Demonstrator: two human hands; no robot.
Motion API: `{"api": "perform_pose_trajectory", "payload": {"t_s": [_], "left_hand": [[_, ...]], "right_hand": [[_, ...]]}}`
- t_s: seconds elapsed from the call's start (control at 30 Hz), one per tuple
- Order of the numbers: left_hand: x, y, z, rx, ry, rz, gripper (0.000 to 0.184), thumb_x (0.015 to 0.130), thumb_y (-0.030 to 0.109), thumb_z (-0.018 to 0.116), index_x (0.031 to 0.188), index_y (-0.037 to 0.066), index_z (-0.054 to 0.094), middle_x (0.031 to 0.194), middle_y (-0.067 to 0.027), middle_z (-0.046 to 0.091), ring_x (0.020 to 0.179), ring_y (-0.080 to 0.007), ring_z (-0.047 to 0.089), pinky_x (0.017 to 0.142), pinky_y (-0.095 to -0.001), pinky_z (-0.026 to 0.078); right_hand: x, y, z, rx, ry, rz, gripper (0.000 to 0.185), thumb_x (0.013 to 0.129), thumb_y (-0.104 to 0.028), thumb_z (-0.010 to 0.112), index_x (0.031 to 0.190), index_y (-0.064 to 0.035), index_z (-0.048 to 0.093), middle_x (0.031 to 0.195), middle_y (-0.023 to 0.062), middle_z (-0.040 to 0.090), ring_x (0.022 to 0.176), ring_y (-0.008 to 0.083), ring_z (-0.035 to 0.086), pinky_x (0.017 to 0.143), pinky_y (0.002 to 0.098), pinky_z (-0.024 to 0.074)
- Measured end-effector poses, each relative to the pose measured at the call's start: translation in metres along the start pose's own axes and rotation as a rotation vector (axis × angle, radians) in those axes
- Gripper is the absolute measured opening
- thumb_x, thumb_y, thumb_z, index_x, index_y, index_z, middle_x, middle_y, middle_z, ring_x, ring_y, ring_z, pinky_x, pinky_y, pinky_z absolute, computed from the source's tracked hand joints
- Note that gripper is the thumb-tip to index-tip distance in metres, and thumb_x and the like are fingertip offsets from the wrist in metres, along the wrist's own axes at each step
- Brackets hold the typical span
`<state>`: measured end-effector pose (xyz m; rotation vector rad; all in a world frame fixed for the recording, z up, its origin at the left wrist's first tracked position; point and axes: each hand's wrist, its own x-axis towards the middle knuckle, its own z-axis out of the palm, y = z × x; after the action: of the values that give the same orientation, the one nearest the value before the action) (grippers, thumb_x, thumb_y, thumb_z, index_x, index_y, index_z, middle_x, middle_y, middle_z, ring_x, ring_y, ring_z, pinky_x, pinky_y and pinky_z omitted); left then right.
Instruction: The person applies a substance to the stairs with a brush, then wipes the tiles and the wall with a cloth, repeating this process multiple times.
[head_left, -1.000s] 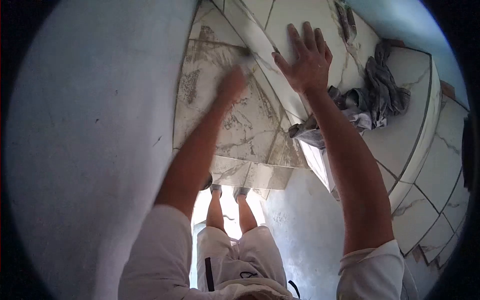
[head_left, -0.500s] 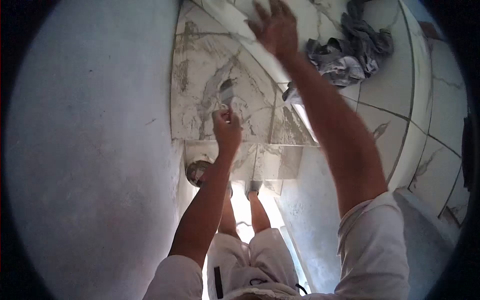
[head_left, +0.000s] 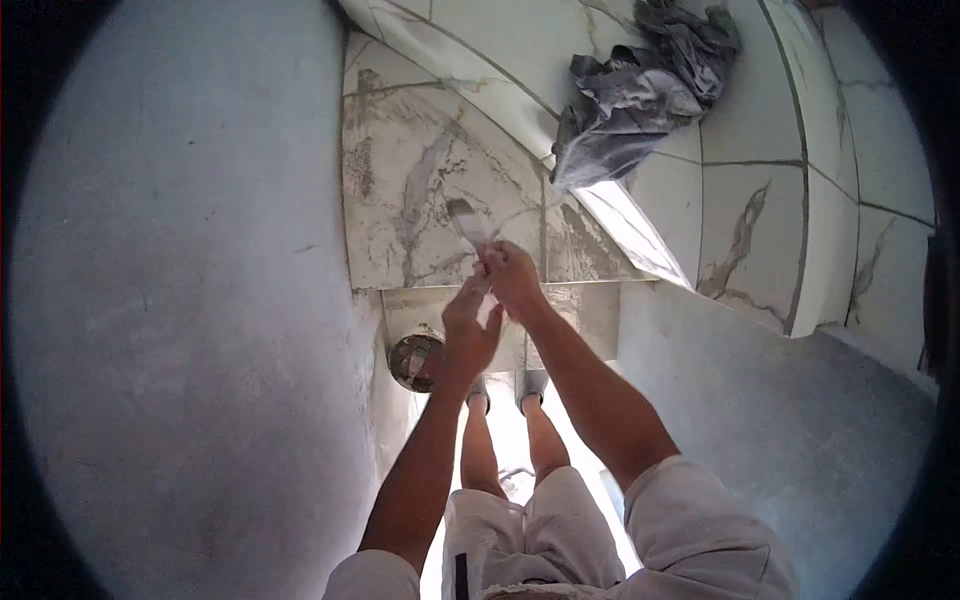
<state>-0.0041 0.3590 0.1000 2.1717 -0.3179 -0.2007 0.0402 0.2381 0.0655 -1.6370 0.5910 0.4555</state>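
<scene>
A scraper [head_left: 466,222] with a flat, dark-tipped blade points up and away over the marble-patterned tile step [head_left: 400,190]. My right hand [head_left: 517,285] is closed round it just below the blade. Against it, lower and to the left, my left hand [head_left: 470,330] has its fingers on the handle end, with the thumb raised. Both hands partly hide the handle. Grey smears mark the tile around the blade. A crumpled grey cloth [head_left: 640,105] lies on the higher tiled step, up and right of my hands.
A round container [head_left: 415,362] with something reddish in it stands on the lower step, left of my feet. A bare plastered wall [head_left: 200,250] rises on the left. The raised tile edge [head_left: 640,235] runs diagonally on the right, above a grey wall [head_left: 720,390].
My right hand has left the upper tiles and come down onto the scraper beside my left hand. The left hand has shifted lower on the handle. The view has moved, showing more of the container.
</scene>
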Motion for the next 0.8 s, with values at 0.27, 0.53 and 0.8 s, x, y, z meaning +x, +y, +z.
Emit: {"api": "perform_pose_trajectory", "payload": {"t_s": [0.27, 0.53, 0.8], "left_hand": [[0.027, -0.082, -0.041, 0.600, -0.212, -0.100, 0.076, 0.084, 0.034, 0.068, 0.147, 0.012, 0.033, 0.154, -0.0237, 0.021, 0.142, -0.0431, 0.019, 0.113, -0.0538, 0.021], [0.030, -0.141, 0.000, 0.715, -0.437, -0.251, 0.113, 0.077, 0.059, 0.068, 0.154, 0.018, -0.004, 0.154, -0.0313, -0.008, 0.142, -0.0509, -0.003, 0.110, -0.0660, 0.005], [0.029, -0.153, 0.001, 0.725, -0.482, -0.251, 0.123, 0.074, 0.062, 0.070, 0.152, 0.017, -0.015, 0.152, -0.0322, -0.019, 0.140, -0.0545, -0.011, 0.105, -0.0723, 0.002]], "right_hand": [[0.151, -0.034, -0.001, -0.433, 0.314, -0.241, 0.034, 0.084, -0.009, 0.053, 0.117, -0.0046, 0.059, 0.091, 0.0208, 0.066, 0.081, 0.0300, 0.066, 0.070, 0.0382, 0.0509], [-0.071, 0.107, -0.112, 0.200, 0.726, 0.050, 0.053, 0.084, 0.006, 0.035, 0.131, -0.0049, 0.055, 0.123, 0.0153, 0.061, 0.114, 0.0224, 0.058, 0.096, 0.0310, 0.0427], [0.032, -0.012, -0.073, -0.576, 0.405, -0.264, 0.051, 0.080, 0.002, 0.047, 0.130, -0.0033, 0.055, 0.097, 0.0307, 0.059, 0.089, 0.0421, 0.059, 0.078, 0.0496, 0.0494]]}}
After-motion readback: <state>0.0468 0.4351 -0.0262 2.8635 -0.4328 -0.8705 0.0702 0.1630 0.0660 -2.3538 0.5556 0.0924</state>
